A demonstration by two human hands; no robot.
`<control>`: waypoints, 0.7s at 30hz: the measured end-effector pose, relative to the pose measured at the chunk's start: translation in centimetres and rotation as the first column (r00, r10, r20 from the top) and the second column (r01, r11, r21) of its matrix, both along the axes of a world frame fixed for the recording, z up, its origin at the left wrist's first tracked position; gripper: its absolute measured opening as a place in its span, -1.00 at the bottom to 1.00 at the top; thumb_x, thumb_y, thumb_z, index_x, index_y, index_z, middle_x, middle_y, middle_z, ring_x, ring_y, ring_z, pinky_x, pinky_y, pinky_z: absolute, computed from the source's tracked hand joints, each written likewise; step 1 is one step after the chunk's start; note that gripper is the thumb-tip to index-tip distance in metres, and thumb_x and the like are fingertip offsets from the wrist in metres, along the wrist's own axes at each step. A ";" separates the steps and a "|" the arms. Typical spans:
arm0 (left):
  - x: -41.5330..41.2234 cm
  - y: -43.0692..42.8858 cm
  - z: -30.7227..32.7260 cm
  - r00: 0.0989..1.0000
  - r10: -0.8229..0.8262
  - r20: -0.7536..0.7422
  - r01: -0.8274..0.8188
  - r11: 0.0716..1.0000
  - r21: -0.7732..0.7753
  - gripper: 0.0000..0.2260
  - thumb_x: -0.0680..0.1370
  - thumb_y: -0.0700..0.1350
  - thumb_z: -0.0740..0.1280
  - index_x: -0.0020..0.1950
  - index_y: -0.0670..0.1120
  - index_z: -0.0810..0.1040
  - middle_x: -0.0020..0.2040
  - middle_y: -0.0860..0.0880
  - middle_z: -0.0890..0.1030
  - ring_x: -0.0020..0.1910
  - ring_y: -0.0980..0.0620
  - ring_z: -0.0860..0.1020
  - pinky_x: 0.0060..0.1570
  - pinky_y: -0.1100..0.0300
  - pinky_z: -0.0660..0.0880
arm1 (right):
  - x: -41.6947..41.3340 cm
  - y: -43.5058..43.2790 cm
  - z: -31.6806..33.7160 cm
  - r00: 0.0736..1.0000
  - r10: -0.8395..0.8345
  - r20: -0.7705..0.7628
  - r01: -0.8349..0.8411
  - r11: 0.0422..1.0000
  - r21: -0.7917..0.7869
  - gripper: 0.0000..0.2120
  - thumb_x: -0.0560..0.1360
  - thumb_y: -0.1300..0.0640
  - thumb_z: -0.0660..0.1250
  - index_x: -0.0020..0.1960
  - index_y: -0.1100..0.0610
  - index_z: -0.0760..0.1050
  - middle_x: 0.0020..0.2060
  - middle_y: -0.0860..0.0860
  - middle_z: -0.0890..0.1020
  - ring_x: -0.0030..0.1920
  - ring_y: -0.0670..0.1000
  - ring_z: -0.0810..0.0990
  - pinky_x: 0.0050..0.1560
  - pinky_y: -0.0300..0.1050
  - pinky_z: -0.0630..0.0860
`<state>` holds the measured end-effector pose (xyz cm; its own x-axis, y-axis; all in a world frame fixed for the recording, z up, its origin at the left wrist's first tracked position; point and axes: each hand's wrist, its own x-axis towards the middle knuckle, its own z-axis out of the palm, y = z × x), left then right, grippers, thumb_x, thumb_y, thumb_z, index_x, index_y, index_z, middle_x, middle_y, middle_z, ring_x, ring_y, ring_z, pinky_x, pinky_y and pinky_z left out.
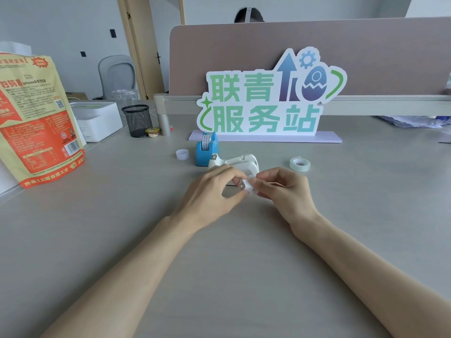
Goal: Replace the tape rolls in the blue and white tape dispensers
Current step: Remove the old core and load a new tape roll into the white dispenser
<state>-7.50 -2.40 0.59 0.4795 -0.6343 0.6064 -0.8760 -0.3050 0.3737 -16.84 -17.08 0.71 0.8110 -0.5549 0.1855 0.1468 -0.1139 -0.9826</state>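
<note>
Both hands meet at the middle of the grey desk. My left hand and my right hand pinch a small white tape core between their fingertips. Just behind them lies the white tape dispenser. To its left, the blue tape dispenser stands upright with a printed tape roll in it. A clear tape roll lies flat to the right. A small empty white ring stands left of the blue dispenser.
A large orange and yellow bag stands at the left. Behind it are a white box, a black mesh pen cup and a small capsule. A green lettered sign stands before the partition.
</note>
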 end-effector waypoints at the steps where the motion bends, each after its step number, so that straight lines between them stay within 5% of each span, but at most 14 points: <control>1: -0.1 0.0 0.0 1.000 0.008 0.001 -0.008 1.000 0.007 -0.83 0.46 -0.02 0.41 0.04 0.07 0.56 -0.16 0.23 0.50 -0.14 0.48 0.38 -0.25 0.48 0.27 | 0.0 0.0 0.0 1.000 -0.001 -0.002 0.001 1.000 -0.006 -0.85 0.40 0.21 0.52 -0.12 0.25 0.61 -0.28 0.07 0.67 -0.26 -0.05 0.64 0.03 -0.05 0.64; 5: -0.2 0.1 0.3 0.998 0.057 0.013 -0.057 0.998 -0.007 -0.84 0.46 -0.02 0.39 0.02 0.07 0.53 -0.14 0.23 0.51 -0.16 0.46 0.37 -0.27 0.34 0.33 | -0.3 -0.3 0.1 0.996 -0.085 -0.040 0.075 0.975 -0.208 -0.91 0.40 0.14 0.52 -0.16 0.11 0.63 -0.24 0.03 0.71 -0.21 -0.08 0.64 -0.08 -0.21 0.55; 9: -0.3 0.3 0.4 0.996 0.091 -0.006 -0.091 0.996 0.008 -0.83 0.46 -0.05 0.39 0.02 0.05 0.51 -0.15 0.43 0.46 -0.17 0.46 0.38 -0.30 0.43 0.26 | -0.7 -0.5 0.1 0.988 -0.138 -0.074 0.086 0.874 -0.478 -0.95 0.43 0.18 0.46 -0.16 0.05 0.62 -0.25 -0.10 0.65 -0.23 -0.15 0.60 -0.23 -0.45 0.45; 14: -0.2 0.2 0.3 0.995 0.096 -0.016 -0.096 0.995 0.028 -0.82 0.48 -0.08 0.39 0.07 -0.02 0.54 -0.10 0.66 0.31 -0.20 0.41 0.37 -0.35 0.33 0.23 | -0.6 -0.3 -0.2 0.983 -0.113 -0.141 -0.006 0.760 -0.650 -0.87 0.41 0.29 0.39 -0.11 0.11 0.65 -0.21 -0.09 0.63 -0.15 -0.08 0.60 -0.03 -0.22 0.54; 17: 0.2 0.1 0.0 0.995 0.093 -0.036 -0.092 0.996 0.017 -0.83 0.51 -0.05 0.37 0.09 0.00 0.54 -0.14 0.62 0.35 -0.20 0.53 0.36 -0.32 0.43 0.27 | -0.6 -0.1 -0.4 0.986 -0.082 -0.147 -0.045 0.711 -0.702 -0.81 0.38 0.31 0.36 -0.12 0.08 0.66 -0.24 -0.13 0.62 -0.16 -0.05 0.60 0.00 -0.11 0.56; 21: 0.4 0.0 -0.2 0.995 0.084 -0.047 -0.084 0.996 -0.009 -0.81 0.53 -0.05 0.35 0.14 0.06 0.53 -0.14 0.37 0.50 -0.13 0.25 0.38 -0.25 0.47 0.28 | -0.5 -0.3 0.3 0.986 -0.165 0.031 0.143 0.727 -0.672 -0.81 0.39 0.30 0.32 -0.15 0.10 0.67 -0.18 -0.06 0.67 -0.18 -0.06 0.58 -0.07 -0.12 0.56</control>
<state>-7.07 -2.38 0.38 0.5590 -0.5841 0.5885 -0.8288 -0.3728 0.4173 -17.38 -17.42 1.03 0.7365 -0.4135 0.5354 0.0418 -0.7621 -0.6462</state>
